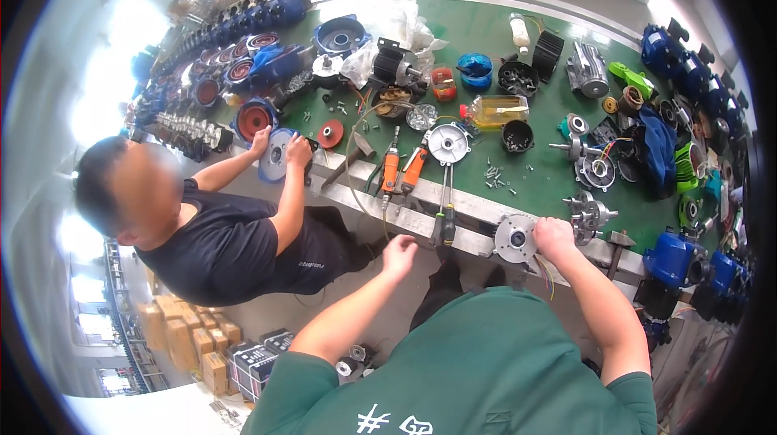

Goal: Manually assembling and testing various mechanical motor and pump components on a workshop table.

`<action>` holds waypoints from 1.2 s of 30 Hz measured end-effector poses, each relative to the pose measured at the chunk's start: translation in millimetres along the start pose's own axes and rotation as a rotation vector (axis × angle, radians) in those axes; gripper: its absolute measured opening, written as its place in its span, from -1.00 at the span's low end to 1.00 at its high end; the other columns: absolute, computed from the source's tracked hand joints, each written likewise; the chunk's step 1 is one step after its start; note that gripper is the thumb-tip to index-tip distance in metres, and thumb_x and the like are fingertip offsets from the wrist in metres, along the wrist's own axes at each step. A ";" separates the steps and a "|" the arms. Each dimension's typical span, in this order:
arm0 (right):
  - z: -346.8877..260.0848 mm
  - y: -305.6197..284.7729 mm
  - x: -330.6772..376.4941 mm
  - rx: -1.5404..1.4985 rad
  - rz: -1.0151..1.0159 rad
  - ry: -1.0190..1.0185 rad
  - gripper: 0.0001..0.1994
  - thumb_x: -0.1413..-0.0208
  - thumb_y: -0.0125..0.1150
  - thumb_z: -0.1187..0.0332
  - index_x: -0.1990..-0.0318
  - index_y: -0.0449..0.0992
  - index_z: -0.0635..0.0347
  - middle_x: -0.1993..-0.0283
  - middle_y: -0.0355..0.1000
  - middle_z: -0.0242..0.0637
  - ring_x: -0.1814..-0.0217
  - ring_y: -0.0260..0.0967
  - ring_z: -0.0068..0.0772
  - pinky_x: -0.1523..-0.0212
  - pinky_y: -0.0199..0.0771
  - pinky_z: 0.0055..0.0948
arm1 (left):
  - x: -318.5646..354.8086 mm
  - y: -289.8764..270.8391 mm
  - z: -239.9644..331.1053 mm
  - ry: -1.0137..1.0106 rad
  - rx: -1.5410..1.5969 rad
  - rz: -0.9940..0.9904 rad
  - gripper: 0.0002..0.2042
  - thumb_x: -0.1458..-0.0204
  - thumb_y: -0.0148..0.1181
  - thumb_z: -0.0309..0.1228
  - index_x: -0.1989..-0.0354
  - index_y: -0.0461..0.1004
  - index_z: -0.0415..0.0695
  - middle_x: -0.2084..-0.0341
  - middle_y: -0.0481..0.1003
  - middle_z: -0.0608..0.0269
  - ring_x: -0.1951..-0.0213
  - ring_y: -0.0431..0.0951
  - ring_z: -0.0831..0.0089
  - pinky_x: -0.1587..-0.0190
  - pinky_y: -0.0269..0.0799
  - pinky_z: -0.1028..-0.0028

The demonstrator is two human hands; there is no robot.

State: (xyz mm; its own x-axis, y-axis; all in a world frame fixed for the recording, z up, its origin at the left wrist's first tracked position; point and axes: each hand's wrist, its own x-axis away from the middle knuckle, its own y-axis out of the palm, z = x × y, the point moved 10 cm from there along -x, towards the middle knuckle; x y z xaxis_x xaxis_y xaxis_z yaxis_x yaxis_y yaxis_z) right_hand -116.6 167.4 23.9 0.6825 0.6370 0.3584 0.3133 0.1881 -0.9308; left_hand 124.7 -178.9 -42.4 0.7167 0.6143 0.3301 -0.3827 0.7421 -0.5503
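At the bench's front edge, a round silver motor end plate (513,239) stands with its bolt-holed face toward me. My right hand (554,237) is closed on its right rim, and thin coloured wires (547,275) hang below. My left hand (400,257) is in the air short of the bench, fingers curled together; what they hold, if anything, is too small to make out. A thin air hose (384,220) passes close to it. Between my hands, two screwdrivers (448,224) lie over the edge below a silver end cover (448,144).
Two orange power screwdrivers (391,169) and a hammer (356,152) lie left of centre. Loose bolts (498,176), a yellow liquid bottle (500,111) and rotors (589,215) spread over the green bench (477,212). At left, a co-worker (243,233) holds a blue-rimmed disc (278,156).
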 end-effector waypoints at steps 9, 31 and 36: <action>10.6 -18.1 4.5 -0.161 0.100 0.183 -0.68 -0.24 0.05 0.16 0.35 0.54 0.26 0.36 0.54 0.01 0.23 0.56 0.03 0.15 0.55 -0.07 | -96.4 -40.6 28.2 0.111 -0.329 0.190 -0.58 -0.02 0.31 -0.40 -0.08 0.39 -0.12 0.09 0.50 0.04 0.08 0.59 0.11 -0.02 0.51 0.23; -66.6 -78.4 -11.1 -1.305 0.075 0.166 -0.76 -0.27 0.20 0.30 0.08 0.56 0.32 0.31 0.56 -0.31 0.35 0.46 -0.57 0.27 0.49 -0.50 | -30.3 21.4 119.2 -0.151 0.836 -0.178 -0.84 -0.19 0.19 -0.47 0.31 0.28 -0.08 0.72 0.22 0.54 0.79 0.16 0.72 0.78 0.04 0.61; -105.4 -97.6 -47.4 -1.707 0.096 0.040 -0.67 -0.36 0.09 0.22 -0.07 0.50 0.30 0.23 0.56 -0.32 0.28 0.47 -0.55 0.20 0.51 -0.50 | 26.1 31.8 164.9 -0.052 0.796 -0.251 -0.86 -0.19 0.18 -0.47 0.37 0.33 -0.11 0.73 0.26 0.48 0.79 0.17 0.70 0.76 0.06 0.60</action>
State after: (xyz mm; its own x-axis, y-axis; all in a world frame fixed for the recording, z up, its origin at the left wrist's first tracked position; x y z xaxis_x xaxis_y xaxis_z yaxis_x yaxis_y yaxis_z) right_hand -109.8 40.1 105.2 0.7463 0.5747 0.3357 0.5523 -0.8162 0.1697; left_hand 35.1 -95.1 75.2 0.8154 0.4027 0.4159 -0.5267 0.8142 0.2442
